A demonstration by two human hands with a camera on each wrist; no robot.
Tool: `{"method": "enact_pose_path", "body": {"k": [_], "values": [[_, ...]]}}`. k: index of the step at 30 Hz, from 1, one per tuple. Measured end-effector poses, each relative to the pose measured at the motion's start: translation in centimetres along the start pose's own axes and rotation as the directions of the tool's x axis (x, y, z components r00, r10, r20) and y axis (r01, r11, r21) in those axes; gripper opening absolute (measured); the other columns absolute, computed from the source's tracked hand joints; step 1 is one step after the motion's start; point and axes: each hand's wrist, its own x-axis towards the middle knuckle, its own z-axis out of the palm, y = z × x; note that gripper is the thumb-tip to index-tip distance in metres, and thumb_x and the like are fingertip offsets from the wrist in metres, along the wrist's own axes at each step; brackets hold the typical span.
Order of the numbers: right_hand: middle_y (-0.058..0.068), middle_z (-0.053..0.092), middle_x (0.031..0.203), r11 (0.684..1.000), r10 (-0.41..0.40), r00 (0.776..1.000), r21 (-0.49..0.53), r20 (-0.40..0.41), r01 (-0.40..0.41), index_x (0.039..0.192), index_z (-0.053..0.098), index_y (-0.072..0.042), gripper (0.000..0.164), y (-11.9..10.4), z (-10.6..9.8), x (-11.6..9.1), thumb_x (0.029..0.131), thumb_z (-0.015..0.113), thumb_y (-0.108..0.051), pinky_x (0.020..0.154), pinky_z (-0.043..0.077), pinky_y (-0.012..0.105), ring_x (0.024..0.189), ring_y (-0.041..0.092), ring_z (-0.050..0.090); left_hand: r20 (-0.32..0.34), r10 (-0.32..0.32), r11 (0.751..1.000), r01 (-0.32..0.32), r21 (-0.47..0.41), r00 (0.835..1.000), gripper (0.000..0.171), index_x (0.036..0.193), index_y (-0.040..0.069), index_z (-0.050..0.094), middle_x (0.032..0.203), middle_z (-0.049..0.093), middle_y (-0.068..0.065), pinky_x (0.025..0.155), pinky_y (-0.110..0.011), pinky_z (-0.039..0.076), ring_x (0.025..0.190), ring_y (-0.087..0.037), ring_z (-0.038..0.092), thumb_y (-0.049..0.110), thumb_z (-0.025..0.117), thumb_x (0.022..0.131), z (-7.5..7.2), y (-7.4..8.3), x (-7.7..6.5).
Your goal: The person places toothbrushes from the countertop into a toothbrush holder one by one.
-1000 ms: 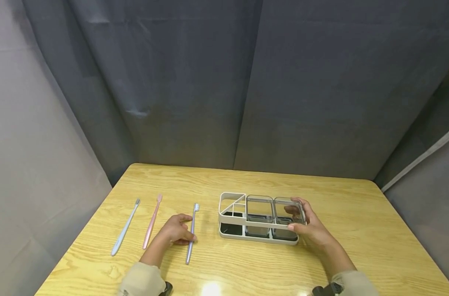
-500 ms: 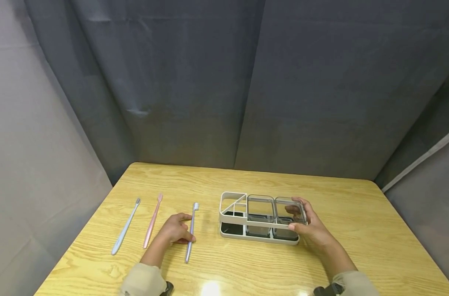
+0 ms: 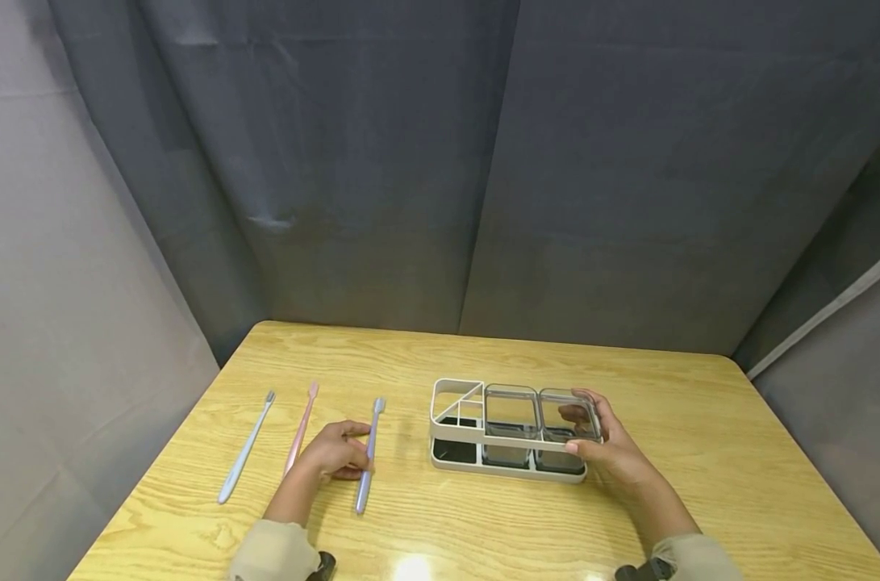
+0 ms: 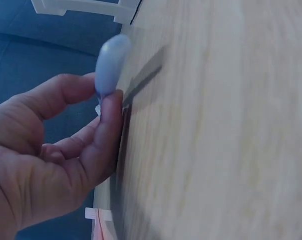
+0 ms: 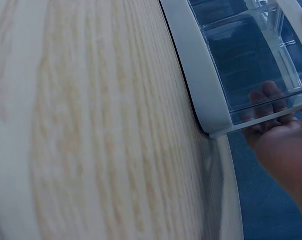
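Observation:
In the head view, my left hand [image 3: 335,452] pinches a purple toothbrush [image 3: 363,492] between thumb and fingers. The handle end [image 4: 110,62] points at the left wrist camera and stands off the wood, with a shadow beside it. To the right is a white toothbrush holder [image 3: 457,432] with an open divided section at its left and two clear cups [image 3: 510,413] set in its frame. My right hand [image 3: 617,456] grips the holder's right end, thumb in front and fingers behind. Through the clear wall those fingers [image 5: 271,92] show in the right wrist view.
A pink toothbrush [image 3: 298,442] lies just left of my left hand, its lower end hidden by the hand and wrist. Further left lies a light blue toothbrush [image 3: 245,453]. The wooden table [image 3: 498,532] ends at a grey curtain [image 3: 367,202] behind.
My left hand has shifted slightly left, and the purple toothbrush has moved with it, rolled and now off the table. The right hand and the holder have stayed put.

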Motion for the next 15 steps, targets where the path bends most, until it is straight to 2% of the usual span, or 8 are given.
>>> {"method": "enact_pose_path", "body": {"k": [5,10,15], "values": [[0.029,0.035,0.131,0.999,0.021,1.000,0.034,-0.004,-0.021,0.142,0.020,-0.006,0.076,0.07,0.04,-0.02,0.080,0.063,0.003,0.091,0.041,0.029,0.120,0.037,0.034,0.046,0.017,0.999,-0.015,-0.040,0.999,0.064,0.133,-0.006,0.041,0.101,0.054,-0.020,0.067,-0.036,0.053,0.074,-0.025,0.060,-0.010,0.066,0.074,-0.45,-0.28,-0.13],[0.026,0.033,0.133,0.997,0.034,0.999,0.069,0.005,-0.035,0.143,0.020,-0.009,0.076,0.48,0.08,-0.06,0.080,0.062,0.002,0.097,0.033,0.030,0.123,0.036,0.030,0.095,0.045,0.991,-0.032,-0.131,0.994,0.067,0.136,-0.006,0.037,0.104,0.056,-0.023,0.066,-0.035,0.053,0.075,-0.024,0.061,-0.009,0.066,0.075,-0.67,-0.32,-0.47],[0.024,0.034,0.133,0.998,0.047,0.999,0.047,0.010,-0.048,0.143,0.020,-0.010,0.076,0.49,-0.11,0.01,0.080,0.062,0.000,0.100,0.029,0.042,0.123,0.035,0.030,0.122,0.081,0.980,-0.057,-0.188,0.989,0.069,0.137,-0.004,0.035,0.110,0.055,-0.025,0.068,-0.037,0.052,0.078,-0.024,0.062,-0.007,0.067,0.076,-0.46,0.24,-0.74]]}}
